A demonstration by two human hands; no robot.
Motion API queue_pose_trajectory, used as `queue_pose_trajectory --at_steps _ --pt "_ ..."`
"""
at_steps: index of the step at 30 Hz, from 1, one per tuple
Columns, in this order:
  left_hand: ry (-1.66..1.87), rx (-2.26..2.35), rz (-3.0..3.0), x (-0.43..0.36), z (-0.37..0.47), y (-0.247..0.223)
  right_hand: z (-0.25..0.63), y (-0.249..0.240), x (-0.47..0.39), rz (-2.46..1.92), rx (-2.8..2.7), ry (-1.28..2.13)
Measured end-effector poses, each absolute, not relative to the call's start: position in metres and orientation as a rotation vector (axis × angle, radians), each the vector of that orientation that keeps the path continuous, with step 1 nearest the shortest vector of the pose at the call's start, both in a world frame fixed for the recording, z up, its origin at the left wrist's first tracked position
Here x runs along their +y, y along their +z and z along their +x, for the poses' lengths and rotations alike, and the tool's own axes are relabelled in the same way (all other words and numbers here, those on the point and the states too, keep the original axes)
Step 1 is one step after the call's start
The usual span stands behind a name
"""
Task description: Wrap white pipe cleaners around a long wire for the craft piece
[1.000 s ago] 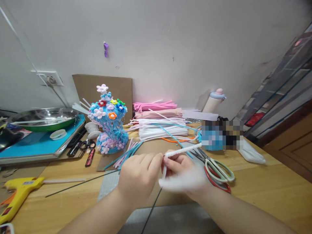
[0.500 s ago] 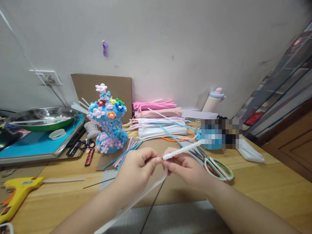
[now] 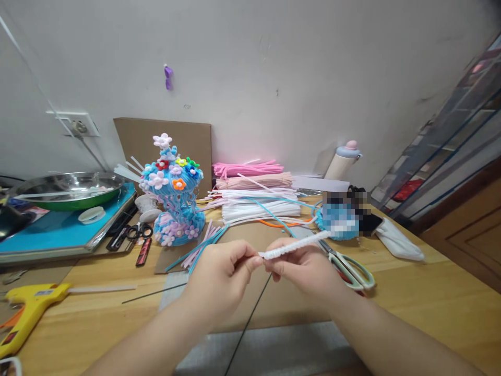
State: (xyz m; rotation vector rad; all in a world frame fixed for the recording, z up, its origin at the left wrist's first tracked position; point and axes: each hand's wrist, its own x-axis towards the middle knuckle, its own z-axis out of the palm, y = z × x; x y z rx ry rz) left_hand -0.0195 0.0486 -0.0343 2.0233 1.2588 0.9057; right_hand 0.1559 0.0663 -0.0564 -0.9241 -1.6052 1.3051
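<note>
Near the middle of the view, my left hand [image 3: 227, 269] is closed in a pinch at the lower end of a white fuzzy coil, which looks like wound pipe cleaner [image 3: 297, 244]. My right hand [image 3: 301, 266] grips this coil close beside the left fingertips, and its long part slants up to the right. A thin dark wire [image 3: 156, 293] emerges from behind my left hand, and another dark length [image 3: 248, 324] runs down from below my right hand. How these join the coil is hidden by my fingers.
Scissors [image 3: 354, 271] lie right of my hands. Behind are pipe cleaner bundles [image 3: 260, 206], a flowered blue ornament [image 3: 172, 177] and a bottle [image 3: 341, 163]. A yellow glue gun [image 3: 37, 303], a metal dish [image 3: 70, 188] and a red-black cutter [image 3: 143, 252] are left.
The loose white strand that hung toward the lower left no longer shows there. The dark wire at left sticks out slightly farther left. Both hands stay close together at the coil's end.
</note>
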Motion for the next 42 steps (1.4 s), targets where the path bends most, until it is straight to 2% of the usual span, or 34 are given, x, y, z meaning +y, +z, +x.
queue_pose_trajectory --at_steps 5,12,23,31,34,36,40,42 --pt "1.041 1.291 2.449 0.045 -0.020 -0.040 0.155 -0.058 0.065 -0.874 -1.444 1.502" --pt "1.111 1.344 2.668 0.044 -0.020 -0.048 0.153 -0.064 0.063 -0.808 -1.263 1.595" --pt "1.098 1.186 2.181 0.049 -0.017 -0.044 0.147 -0.073 0.066 -0.645 -1.141 1.639" --pt "1.098 1.252 2.086 0.053 -0.015 -0.049 0.149 -0.079 0.072 -0.581 -1.253 1.606" --pt "1.032 1.308 2.153 0.057 -0.022 -0.044 0.157 -0.074 0.075 -0.718 -1.416 1.450" --pt "0.973 1.410 2.239 0.059 -0.028 -0.039 0.163 -0.067 0.072 -0.889 -1.641 1.213" --pt "0.818 1.611 2.508 0.057 -0.039 -0.033 0.169 -0.055 0.062 -0.853 -2.003 0.209" --pt "0.748 1.611 2.643 0.053 -0.041 -0.033 0.167 -0.054 0.059 -0.792 -2.026 -0.140"
